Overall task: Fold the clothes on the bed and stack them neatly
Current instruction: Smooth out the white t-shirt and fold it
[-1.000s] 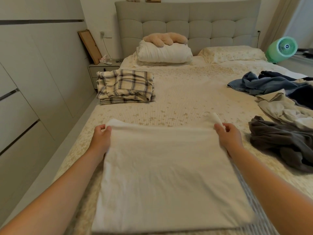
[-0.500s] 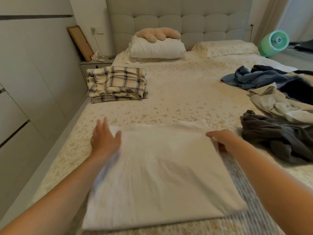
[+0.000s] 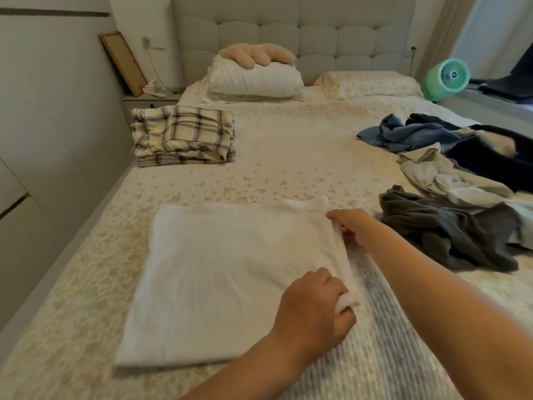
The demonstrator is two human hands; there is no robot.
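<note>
A white cloth (image 3: 230, 272) lies flat on the bed (image 3: 288, 157) at about 6 o'clock, a plain, soft, slightly blurred rectangle, folded with its layered edge along the right side. The left hand (image 3: 314, 316) reaches across to that edge near the near corner, fingers curled and pinching a bunch of fabric. The right hand (image 3: 350, 226) grips the same edge at the far right corner, fingers curled around the fabric.

At 11 o'clock sits a folded plaid stack (image 3: 184, 137). At 2 to 3 o'clock lie loose clothes: a blue garment (image 3: 409, 134), a dark navy one (image 3: 490, 160), a beige one (image 3: 441, 180) and a grey one (image 3: 450, 232), overlapping. At 12 o'clock a white pillow (image 3: 253, 79) carries a plush toy (image 3: 256, 54). A green fan (image 3: 444, 79) stands at 1 o'clock; its hub badge is too small to read. No other writing is legible.
</note>
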